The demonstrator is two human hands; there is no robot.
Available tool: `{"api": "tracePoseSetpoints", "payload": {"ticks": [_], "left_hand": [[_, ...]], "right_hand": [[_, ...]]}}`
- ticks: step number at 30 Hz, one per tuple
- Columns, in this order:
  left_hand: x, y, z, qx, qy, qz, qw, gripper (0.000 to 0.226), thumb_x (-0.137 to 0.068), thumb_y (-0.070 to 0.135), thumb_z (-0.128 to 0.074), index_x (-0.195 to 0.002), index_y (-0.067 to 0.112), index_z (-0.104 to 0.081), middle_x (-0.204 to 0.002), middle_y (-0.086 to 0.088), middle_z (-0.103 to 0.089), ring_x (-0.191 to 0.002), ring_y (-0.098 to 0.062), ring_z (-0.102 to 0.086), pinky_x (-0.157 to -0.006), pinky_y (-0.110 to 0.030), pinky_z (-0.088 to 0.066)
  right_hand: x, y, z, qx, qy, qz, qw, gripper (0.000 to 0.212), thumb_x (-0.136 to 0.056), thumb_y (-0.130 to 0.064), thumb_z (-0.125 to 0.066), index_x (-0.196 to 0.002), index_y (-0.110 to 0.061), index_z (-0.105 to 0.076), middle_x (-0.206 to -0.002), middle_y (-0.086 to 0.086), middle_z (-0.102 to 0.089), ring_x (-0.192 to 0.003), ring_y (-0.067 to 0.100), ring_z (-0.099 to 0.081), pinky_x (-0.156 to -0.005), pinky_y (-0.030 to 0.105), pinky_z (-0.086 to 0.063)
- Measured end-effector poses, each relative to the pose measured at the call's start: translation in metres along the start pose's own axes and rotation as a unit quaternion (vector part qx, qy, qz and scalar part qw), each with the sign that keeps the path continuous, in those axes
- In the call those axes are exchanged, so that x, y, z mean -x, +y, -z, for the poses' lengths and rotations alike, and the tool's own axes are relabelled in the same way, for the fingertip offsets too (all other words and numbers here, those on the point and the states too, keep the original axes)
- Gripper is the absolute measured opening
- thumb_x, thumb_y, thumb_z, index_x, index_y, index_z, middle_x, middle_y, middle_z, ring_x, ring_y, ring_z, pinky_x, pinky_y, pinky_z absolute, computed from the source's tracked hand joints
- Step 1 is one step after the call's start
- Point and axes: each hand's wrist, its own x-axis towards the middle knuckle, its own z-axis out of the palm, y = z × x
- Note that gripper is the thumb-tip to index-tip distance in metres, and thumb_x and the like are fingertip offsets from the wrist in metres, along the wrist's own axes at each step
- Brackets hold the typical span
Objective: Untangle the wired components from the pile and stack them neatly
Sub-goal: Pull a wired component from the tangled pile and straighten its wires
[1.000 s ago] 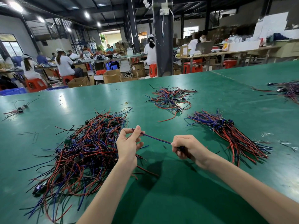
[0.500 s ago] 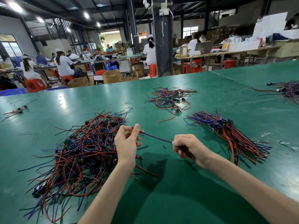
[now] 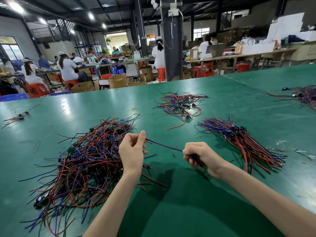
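A big tangled pile of red, blue and black wired components (image 3: 82,163) lies on the green table (image 3: 179,211) at my left. One wired component (image 3: 164,145) is stretched taut between my hands just above the table. My left hand (image 3: 132,151) pinches its purple-blue wire end between thumb and fingers. My right hand (image 3: 200,155) grips the other end, with the black part mostly hidden in the fist. To the right lies a neat stack of aligned components (image 3: 242,142), blue connectors together and wires fanned toward me.
A smaller loose tangle (image 3: 179,105) lies farther back in the middle. More wires sit at the far right edge (image 3: 304,95) and a few at the far left (image 3: 18,117). Small scraps (image 3: 280,142) dot the table at right. Workers sit at benches beyond the table.
My left hand has shifted slightly left and up along the wire, keeping it taut. My right hand has hardly moved.
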Motion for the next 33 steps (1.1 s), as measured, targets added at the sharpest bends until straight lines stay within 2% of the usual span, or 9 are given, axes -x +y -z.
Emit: {"api": "tracePoseSetpoints", "payload": {"ticks": [5, 9, 11, 15, 18, 24, 28, 30, 33], "left_hand": [[0.0, 0.0, 0.001, 0.011, 0.002, 0.026, 1.0, 0.021, -0.089, 0.019, -0.066, -0.072, 0.01, -0.056, -0.063, 0.0, -0.062, -0.053, -0.006, -0.054, -0.047, -0.02, -0.048], [0.004, 0.004, 0.004, -0.134, 0.023, -0.121, 0.983, 0.028, -0.088, 0.021, -0.067, -0.067, 0.011, -0.052, -0.059, -0.002, -0.058, -0.052, -0.02, -0.052, -0.053, -0.033, -0.048], [0.006, 0.006, 0.005, -0.164, 0.031, -0.167, 0.972, 0.028, -0.088, 0.022, -0.067, -0.067, 0.011, -0.052, -0.057, 0.0, -0.055, -0.05, -0.02, -0.051, -0.053, -0.031, -0.047], [0.004, 0.011, 0.001, -0.034, 0.032, -0.042, 0.998, 0.022, -0.088, 0.022, -0.067, -0.073, 0.01, -0.056, -0.065, -0.004, -0.063, -0.048, -0.008, -0.053, -0.045, -0.02, -0.048], [0.001, 0.012, 0.001, 0.043, 0.041, 0.02, 0.998, 0.02, -0.088, 0.017, -0.067, -0.072, 0.01, -0.057, -0.064, -0.001, -0.063, -0.048, -0.003, -0.051, -0.045, -0.019, -0.047], [-0.001, 0.01, 0.004, 0.025, 0.052, -0.008, 0.998, 0.019, -0.087, 0.019, -0.069, -0.072, 0.012, -0.059, -0.059, 0.006, -0.063, -0.048, -0.002, -0.052, -0.046, -0.018, -0.048], [-0.003, 0.01, 0.005, 0.042, 0.088, -0.003, 0.995, 0.019, -0.086, 0.023, -0.069, -0.074, 0.013, -0.06, -0.063, 0.003, -0.063, -0.046, -0.003, -0.051, -0.045, -0.018, -0.047], [-0.006, 0.012, 0.007, 0.057, 0.116, -0.001, 0.992, 0.02, -0.086, 0.025, -0.069, -0.073, 0.015, -0.059, -0.064, 0.001, -0.062, -0.044, -0.003, -0.05, -0.044, -0.017, -0.045], [-0.009, 0.013, 0.01, 0.073, 0.133, 0.015, 0.988, 0.018, -0.086, 0.027, -0.069, -0.075, 0.015, -0.059, -0.066, 0.0, -0.06, -0.044, -0.003, -0.05, -0.045, -0.02, -0.046]], "right_hand": [[0.0, 0.001, 0.0, 0.003, -0.003, 0.001, 1.0, 0.041, -0.085, -0.001, -0.05, -0.047, -0.017, -0.052, -0.056, 0.0, -0.054, -0.044, 0.008, -0.042, -0.041, 0.015, -0.03], [0.0, 0.002, -0.001, 0.005, -0.015, -0.003, 1.0, 0.043, -0.086, -0.001, -0.05, -0.046, -0.018, -0.053, -0.057, 0.0, -0.053, -0.044, 0.008, -0.042, -0.042, 0.016, -0.03], [0.0, 0.001, -0.001, 0.001, -0.016, -0.006, 1.0, 0.043, -0.086, -0.002, -0.05, -0.046, -0.018, -0.052, -0.057, 0.001, -0.053, -0.045, 0.008, -0.042, -0.042, 0.016, -0.03], [0.0, -0.001, 0.001, -0.009, -0.013, 0.001, 1.0, 0.041, -0.086, -0.002, -0.052, -0.048, -0.018, -0.053, -0.059, 0.001, -0.054, -0.046, 0.008, -0.043, -0.043, 0.016, -0.03], [0.0, -0.001, 0.0, -0.006, -0.028, 0.001, 1.0, 0.039, -0.087, -0.003, -0.053, -0.05, -0.017, -0.056, -0.059, 0.0, -0.057, -0.047, 0.008, -0.045, -0.042, 0.016, -0.031], [-0.003, 0.004, -0.001, 0.038, -0.046, -0.018, 0.998, 0.034, -0.088, -0.012, -0.058, -0.055, -0.017, -0.062, -0.058, 0.002, -0.056, -0.048, 0.01, -0.043, -0.043, 0.017, -0.03], [-0.004, 0.006, 0.002, 0.028, -0.097, -0.044, 0.994, 0.017, -0.088, -0.024, -0.06, -0.079, -0.013, -0.069, -0.059, 0.001, -0.058, -0.044, 0.01, -0.044, -0.042, 0.018, -0.029], [-0.004, 0.008, 0.003, 0.005, -0.112, -0.049, 0.993, 0.014, -0.09, -0.017, -0.058, -0.092, -0.008, -0.068, -0.063, 0.004, -0.062, -0.045, 0.009, -0.046, -0.043, 0.017, -0.031], [-0.004, 0.01, 0.003, 0.003, -0.105, -0.037, 0.994, 0.01, -0.09, -0.005, -0.057, -0.094, -0.004, -0.067, -0.067, 0.005, -0.065, -0.047, 0.008, -0.047, -0.046, 0.016, -0.036]]}}
